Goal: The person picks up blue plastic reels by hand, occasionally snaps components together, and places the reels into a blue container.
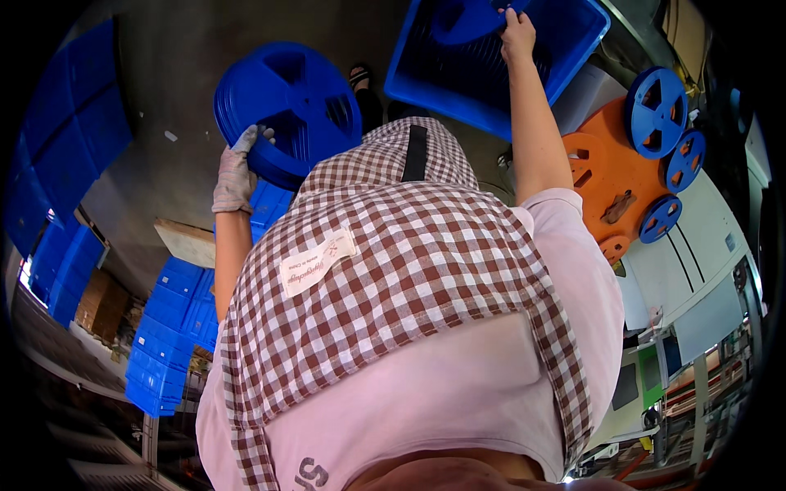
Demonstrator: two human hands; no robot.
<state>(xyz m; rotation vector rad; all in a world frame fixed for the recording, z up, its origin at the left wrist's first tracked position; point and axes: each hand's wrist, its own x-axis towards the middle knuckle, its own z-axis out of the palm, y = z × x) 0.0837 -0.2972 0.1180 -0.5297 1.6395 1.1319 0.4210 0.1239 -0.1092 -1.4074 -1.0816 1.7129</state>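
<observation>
My left hand (pixel 236 176), in a pale work glove, grips the rim of a stack of blue plastic reels (pixel 304 105) held in front of my body. The fingers curl over the edge beside one of the cut-out windows in the top reel. Stretched far forward, my bare right hand (pixel 517 37) pinches the edge of another blue reel (pixel 465 23). That reel is over or inside a large blue plastic crate (pixel 449 116), partly cut off by the picture's top edge. Whether it touches the crate cannot be made out.
Right of the crate stands a big orange disc (pixel 591 135) bearing several blue wheels (pixel 657 111), against a pale machine cabinet (pixel 711 225). Stacked blue crates (pixel 160 360) and a wooden board (pixel 187 242) are at left. A sandalled foot (pixel 359 77) shows on the grey floor (pixel 168 90).
</observation>
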